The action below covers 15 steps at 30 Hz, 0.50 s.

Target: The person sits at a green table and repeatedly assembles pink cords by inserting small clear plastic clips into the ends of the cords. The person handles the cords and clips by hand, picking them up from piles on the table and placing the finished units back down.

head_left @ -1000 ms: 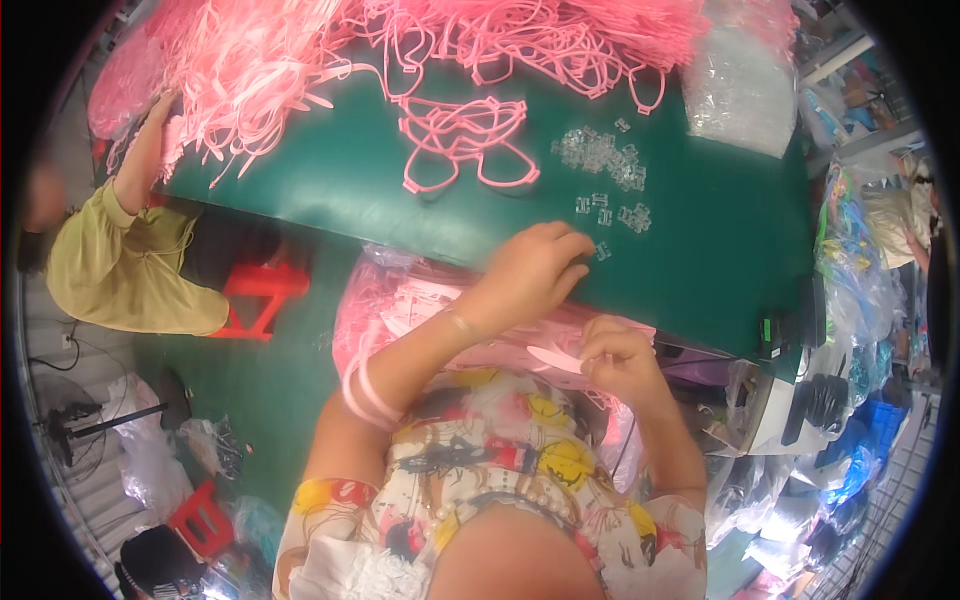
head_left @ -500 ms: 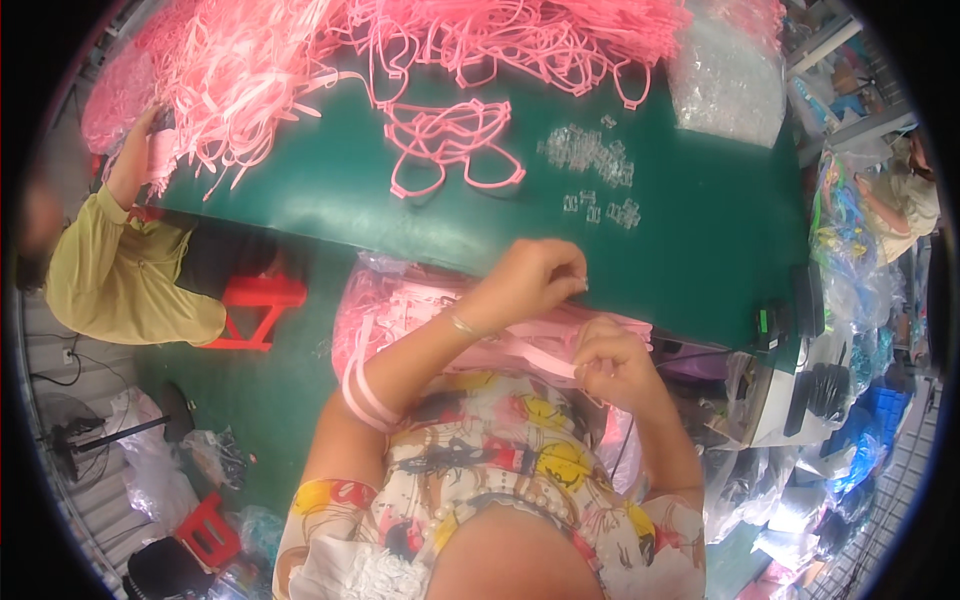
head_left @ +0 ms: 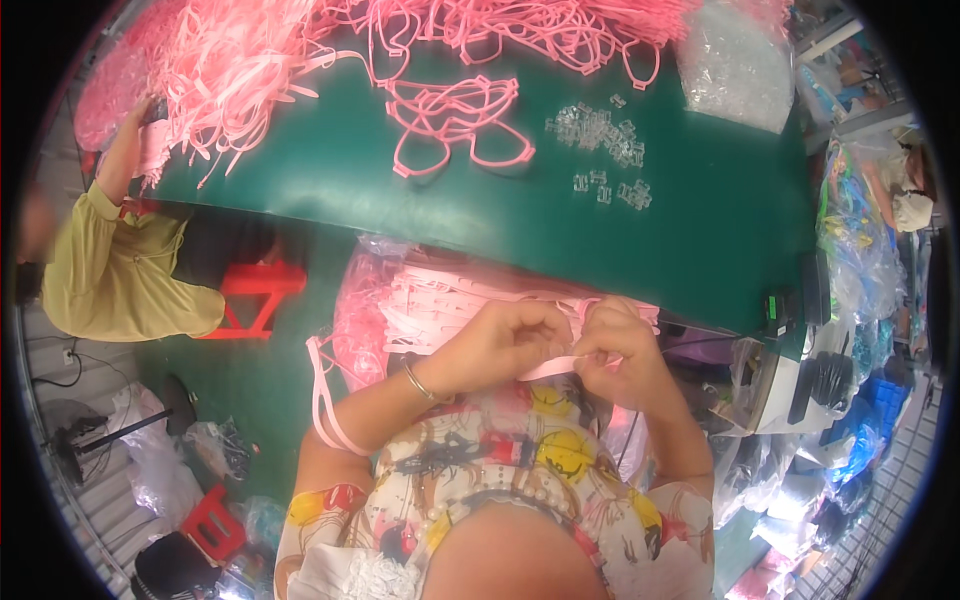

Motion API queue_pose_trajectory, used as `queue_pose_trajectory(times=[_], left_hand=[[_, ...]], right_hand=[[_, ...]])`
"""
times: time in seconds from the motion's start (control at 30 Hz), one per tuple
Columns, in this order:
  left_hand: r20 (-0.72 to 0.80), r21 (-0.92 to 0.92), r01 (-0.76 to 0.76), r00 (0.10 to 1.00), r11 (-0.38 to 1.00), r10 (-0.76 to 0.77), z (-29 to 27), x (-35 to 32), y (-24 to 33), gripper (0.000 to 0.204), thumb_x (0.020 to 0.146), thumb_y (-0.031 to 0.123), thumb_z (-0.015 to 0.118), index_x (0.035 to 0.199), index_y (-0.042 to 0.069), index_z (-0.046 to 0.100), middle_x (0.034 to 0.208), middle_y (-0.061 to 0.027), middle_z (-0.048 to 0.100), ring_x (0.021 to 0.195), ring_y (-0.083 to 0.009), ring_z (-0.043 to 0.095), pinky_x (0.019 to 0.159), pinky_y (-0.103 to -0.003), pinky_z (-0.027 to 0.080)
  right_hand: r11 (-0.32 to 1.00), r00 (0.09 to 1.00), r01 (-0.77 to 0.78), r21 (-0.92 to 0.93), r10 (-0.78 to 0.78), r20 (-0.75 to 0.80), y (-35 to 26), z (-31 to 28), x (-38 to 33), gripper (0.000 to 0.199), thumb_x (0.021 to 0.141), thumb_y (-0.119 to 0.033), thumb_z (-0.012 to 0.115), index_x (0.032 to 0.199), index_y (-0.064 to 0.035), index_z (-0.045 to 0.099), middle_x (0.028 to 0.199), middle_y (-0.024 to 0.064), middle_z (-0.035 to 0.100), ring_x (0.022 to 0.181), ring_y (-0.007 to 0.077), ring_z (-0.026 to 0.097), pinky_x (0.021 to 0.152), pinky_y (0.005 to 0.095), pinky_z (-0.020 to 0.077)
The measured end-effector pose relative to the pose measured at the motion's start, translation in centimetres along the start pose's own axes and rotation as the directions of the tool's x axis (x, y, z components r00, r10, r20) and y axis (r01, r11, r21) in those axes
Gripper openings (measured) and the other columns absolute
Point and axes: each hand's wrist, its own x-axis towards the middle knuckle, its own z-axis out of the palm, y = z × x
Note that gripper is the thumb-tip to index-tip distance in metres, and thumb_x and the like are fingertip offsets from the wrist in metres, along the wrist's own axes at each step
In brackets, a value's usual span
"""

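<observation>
My right hand (head_left: 618, 352) pinches a flat pink strap (head_left: 548, 370) in front of my chest. Close against it, my left hand (head_left: 518, 342) has its fingers bent and closed at the strap; whatever sits between its fingertips is hidden. A pink loop of strap (head_left: 322, 400) hangs around my left forearm. Just beyond my hands lies a bundle of pink straps (head_left: 430, 305), partly covered by my left hand. Small clear plastic buckles (head_left: 600, 130) are scattered on the green table (head_left: 700, 240), and several pink goggle-shaped frames (head_left: 455, 125) lie left of them.
Heaps of pink straps (head_left: 235, 80) and pink frames (head_left: 540, 30) cover the table's far side, beside a clear plastic bag (head_left: 735, 75). At left, a co-worker in a yellow-green top (head_left: 120, 270) sits by a red stool (head_left: 262, 290). Plastic bags (head_left: 860, 230) crowd the right side.
My left hand has come down from the table edge toward me and now meets my right hand at the strap. The loop on my left forearm has swung outward.
</observation>
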Motion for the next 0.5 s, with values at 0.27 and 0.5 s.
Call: queue_pose_trajectory(times=[0.27, 0.5], left_hand=[[-0.095, 0.235, -0.171, 0.976, 0.957, 0.197, 0.1, 0.2, -0.3, 0.009, 0.084, -0.001, 0.062, 0.093, 0.000, 0.063, 0.088, -0.0026, 0.061, 0.077, -0.0100, 0.057, 0.069, -0.025, 0.048], [-0.059, 0.520, -0.169, 0.971, 0.837, 0.232, 0.2, -0.5, 0.9, 0.011, 0.078, -0.002, 0.067, 0.089, 0.001, 0.067, 0.084, -0.0078, 0.065, 0.074, -0.0155, 0.062, 0.065, -0.028, 0.049]], right_hand=[[0.999, 1.000, -0.018, -0.042, 0.019, 0.012, 0.2, 0.2, 0.1, 0.003, 0.065, -0.008, 0.064, 0.066, -0.0092, 0.061, 0.064, 0.0015, 0.048, 0.075, 0.0213, 0.048, 0.081, 0.0355, 0.0341], [0.996, 1.000, -0.001, -0.092, 0.003, 0.029, 0.3, 0.4, 0.0, 0.005, 0.062, -0.007, 0.063, 0.064, -0.0096, 0.060, 0.063, 0.0013, 0.047, 0.074, 0.0210, 0.048, 0.083, 0.0356, 0.0340]])
